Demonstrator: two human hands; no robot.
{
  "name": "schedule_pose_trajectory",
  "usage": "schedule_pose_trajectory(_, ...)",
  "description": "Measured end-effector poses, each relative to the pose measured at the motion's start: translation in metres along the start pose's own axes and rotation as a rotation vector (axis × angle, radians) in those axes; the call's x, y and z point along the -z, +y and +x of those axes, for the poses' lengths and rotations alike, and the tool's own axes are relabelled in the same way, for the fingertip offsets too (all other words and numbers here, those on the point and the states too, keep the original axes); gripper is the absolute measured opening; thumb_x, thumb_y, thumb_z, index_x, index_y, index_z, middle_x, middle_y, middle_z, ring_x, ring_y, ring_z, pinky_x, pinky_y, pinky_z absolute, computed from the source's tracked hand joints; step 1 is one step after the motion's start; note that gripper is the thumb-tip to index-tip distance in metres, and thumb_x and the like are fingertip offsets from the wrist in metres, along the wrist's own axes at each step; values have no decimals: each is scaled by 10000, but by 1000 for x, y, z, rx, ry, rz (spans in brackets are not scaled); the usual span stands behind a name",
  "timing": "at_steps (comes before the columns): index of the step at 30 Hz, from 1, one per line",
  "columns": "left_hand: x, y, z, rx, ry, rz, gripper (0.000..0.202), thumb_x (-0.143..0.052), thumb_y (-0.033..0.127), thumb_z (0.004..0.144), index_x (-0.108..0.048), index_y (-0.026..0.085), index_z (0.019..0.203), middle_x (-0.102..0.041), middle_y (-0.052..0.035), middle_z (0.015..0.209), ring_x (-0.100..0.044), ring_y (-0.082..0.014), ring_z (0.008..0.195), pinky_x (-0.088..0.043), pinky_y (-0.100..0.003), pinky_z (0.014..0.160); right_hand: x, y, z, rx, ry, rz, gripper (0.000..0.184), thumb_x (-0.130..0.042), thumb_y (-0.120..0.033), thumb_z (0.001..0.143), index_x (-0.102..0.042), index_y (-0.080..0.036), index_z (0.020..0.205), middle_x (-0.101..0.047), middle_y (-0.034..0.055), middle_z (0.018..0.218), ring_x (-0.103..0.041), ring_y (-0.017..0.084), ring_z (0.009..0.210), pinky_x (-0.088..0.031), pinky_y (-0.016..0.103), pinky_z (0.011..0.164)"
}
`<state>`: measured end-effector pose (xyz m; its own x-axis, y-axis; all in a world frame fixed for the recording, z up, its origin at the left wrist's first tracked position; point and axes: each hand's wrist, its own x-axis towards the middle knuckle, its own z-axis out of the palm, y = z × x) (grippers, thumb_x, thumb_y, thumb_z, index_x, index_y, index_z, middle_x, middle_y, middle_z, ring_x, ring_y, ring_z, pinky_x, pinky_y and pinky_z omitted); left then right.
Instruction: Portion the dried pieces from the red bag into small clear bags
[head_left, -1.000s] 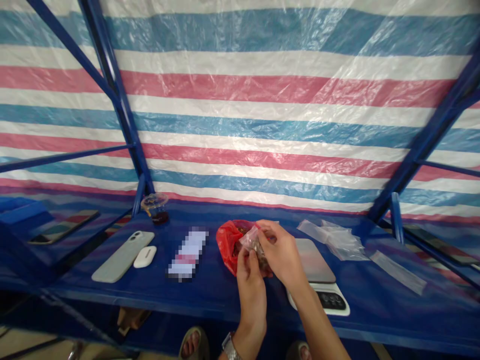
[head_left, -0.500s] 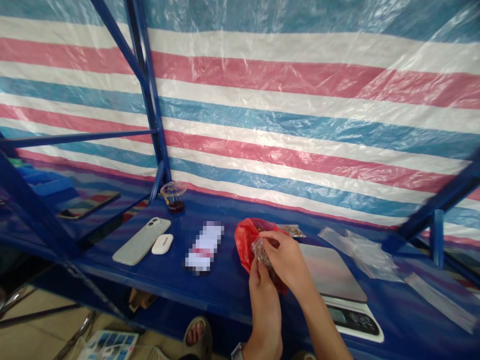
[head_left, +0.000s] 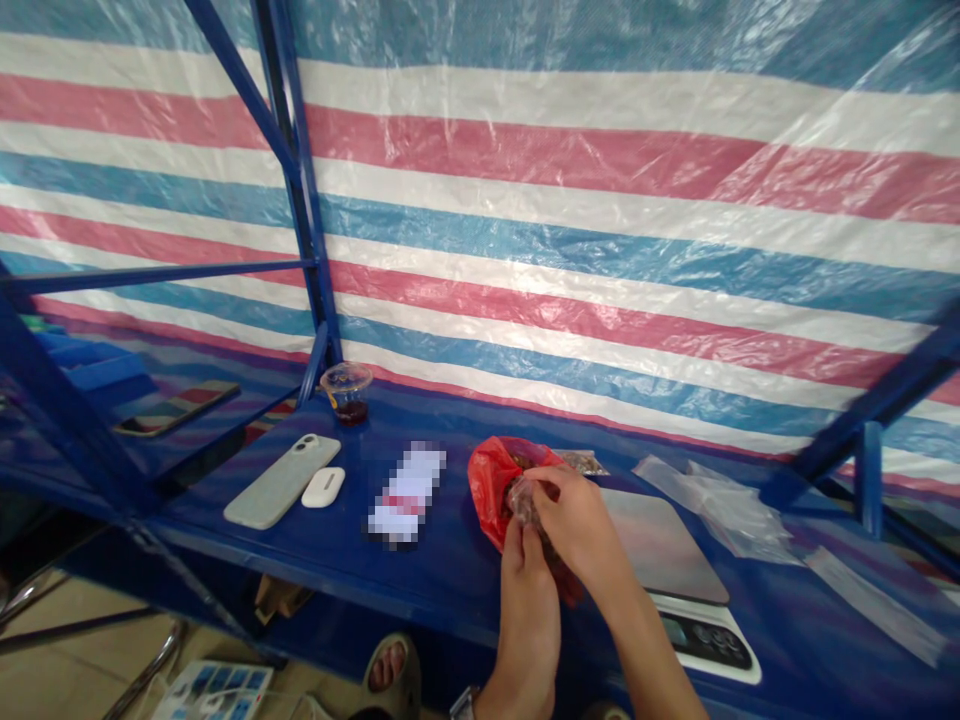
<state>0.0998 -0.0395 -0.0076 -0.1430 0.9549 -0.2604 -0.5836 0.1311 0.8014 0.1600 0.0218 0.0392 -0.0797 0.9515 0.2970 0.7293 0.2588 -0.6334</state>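
Both my hands meet over the blue shelf, just in front of a red plastic bag. A small clear bag with dark contents is pinched between them. My left hand grips it from below with fingers closed. My right hand holds its top edge from the right, fingers curled. A flat kitchen scale lies directly to the right of my hands, its display at the front.
A phone, a white earbud case and a blurred flat packet lie to the left. A clear cup stands by the blue post. Several empty clear bags lie right of the scale. A striped tarp hangs behind.
The view swung left and dipped slightly in the first half second, then held. My hands lowered the small clear bag closer to the red bag, still gripping it.
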Motion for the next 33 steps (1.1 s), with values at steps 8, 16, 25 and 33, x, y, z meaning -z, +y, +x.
schedule_pose_trajectory(8, -1, -10, -1, 20, 11, -77, 713, -646, 767, 784, -586, 156, 1149, -571, 53, 510, -515, -129, 406, -357, -237, 426, 6, -5, -1, -22, -58, 22, 346, -478, -180, 905, -810, -191, 1002, -783, 96, 1075, -725, 249, 996, -507, 361, 948)
schedule_pose_trajectory(16, -2, -11, 1, 56, 9, -102, 643, -609, 787, 786, -592, 161, 935, -576, 30, 504, -519, -122, 400, -363, -227, 426, 9, -3, -4, -36, -38, 80, 324, -506, -210, 907, -813, -201, 1011, -788, 87, 1078, -739, 245, 996, -526, 347, 920)
schedule_pose_trajectory(25, 0, -6, -4, 20, -23, 60, 629, -442, 689, 946, -609, 128, 1175, -592, 16, 541, -576, -153, 435, -379, -233, 425, 11, 9, -11, -70, 23, 285, 311, -563, -316, 882, -793, -211, 1062, -785, 88, 1128, -737, 263, 1025, -544, 386, 949)
schedule_pose_trajectory(33, 4, 15, -22, -483, -16, 692, 543, -387, 459, 1046, -463, 243, 1538, -486, -111, 1592, -419, -270, 1501, -394, -457, 1203, 42, 21, -24, -101, 0, 752, 445, -732, -593, 815, -776, -201, 1021, -797, 87, 1081, -731, 269, 1025, -560, 356, 957)
